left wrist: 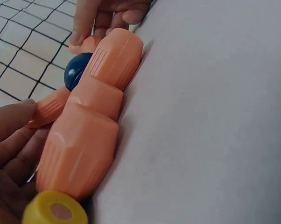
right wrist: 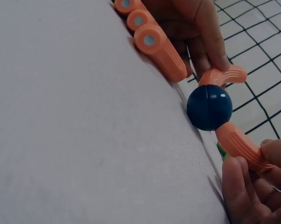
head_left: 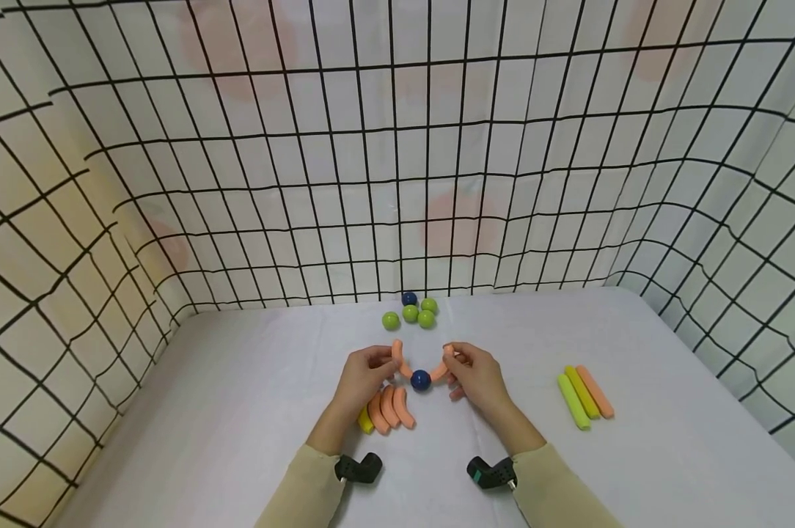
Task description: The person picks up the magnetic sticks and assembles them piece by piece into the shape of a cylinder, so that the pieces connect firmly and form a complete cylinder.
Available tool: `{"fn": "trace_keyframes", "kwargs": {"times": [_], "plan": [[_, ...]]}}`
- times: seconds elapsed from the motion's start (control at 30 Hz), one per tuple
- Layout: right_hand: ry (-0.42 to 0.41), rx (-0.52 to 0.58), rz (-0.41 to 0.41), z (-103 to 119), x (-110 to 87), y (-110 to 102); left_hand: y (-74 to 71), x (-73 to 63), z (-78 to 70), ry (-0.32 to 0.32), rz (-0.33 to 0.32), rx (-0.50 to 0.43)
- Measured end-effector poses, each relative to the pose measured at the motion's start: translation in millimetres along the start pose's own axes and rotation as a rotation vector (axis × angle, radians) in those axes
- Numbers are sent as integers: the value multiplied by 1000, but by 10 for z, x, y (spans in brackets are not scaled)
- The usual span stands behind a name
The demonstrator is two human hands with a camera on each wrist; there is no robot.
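Observation:
A dark blue ball (head_left: 420,380) sits between two curved orange toy rods that meet it on either side, making a U shape. My left hand (head_left: 363,378) pinches the left curved rod (head_left: 397,350) between thumb and fingers. The right curved rod (right wrist: 241,144) is pinched in my right hand (head_left: 482,375). Just below the left hand, three more curved orange rods (head_left: 389,407) lie side by side with a yellow piece (head_left: 366,422), partly hidden by that hand. In the right wrist view, grey discs (right wrist: 149,40) show in the rods' ends.
Several green balls (head_left: 410,314) and another dark blue ball (head_left: 408,298) cluster at the back of the white table (head_left: 239,411). To the right lie straight rods: lime (head_left: 573,401), yellow (head_left: 582,392) and orange (head_left: 595,392). Black-grid netting (head_left: 391,183) encloses the back and sides.

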State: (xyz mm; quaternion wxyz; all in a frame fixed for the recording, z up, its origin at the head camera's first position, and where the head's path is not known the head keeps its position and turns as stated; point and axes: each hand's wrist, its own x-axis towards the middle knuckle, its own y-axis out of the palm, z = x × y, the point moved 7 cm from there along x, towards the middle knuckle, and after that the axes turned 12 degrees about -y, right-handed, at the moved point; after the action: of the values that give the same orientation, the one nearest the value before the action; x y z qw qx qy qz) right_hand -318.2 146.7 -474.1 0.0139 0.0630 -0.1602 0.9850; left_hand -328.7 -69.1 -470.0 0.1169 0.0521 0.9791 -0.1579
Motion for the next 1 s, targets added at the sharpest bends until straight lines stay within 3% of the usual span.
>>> {"fn": "trace_keyframes", "kwargs": {"times": [0.43, 1.0], "plan": [[-34, 0, 80, 23, -26, -7, 48, -49, -75, 28, 29, -41], [-3, -105, 80, 6, -52, -67, 67, -55, -81, 27, 44, -20]]}}
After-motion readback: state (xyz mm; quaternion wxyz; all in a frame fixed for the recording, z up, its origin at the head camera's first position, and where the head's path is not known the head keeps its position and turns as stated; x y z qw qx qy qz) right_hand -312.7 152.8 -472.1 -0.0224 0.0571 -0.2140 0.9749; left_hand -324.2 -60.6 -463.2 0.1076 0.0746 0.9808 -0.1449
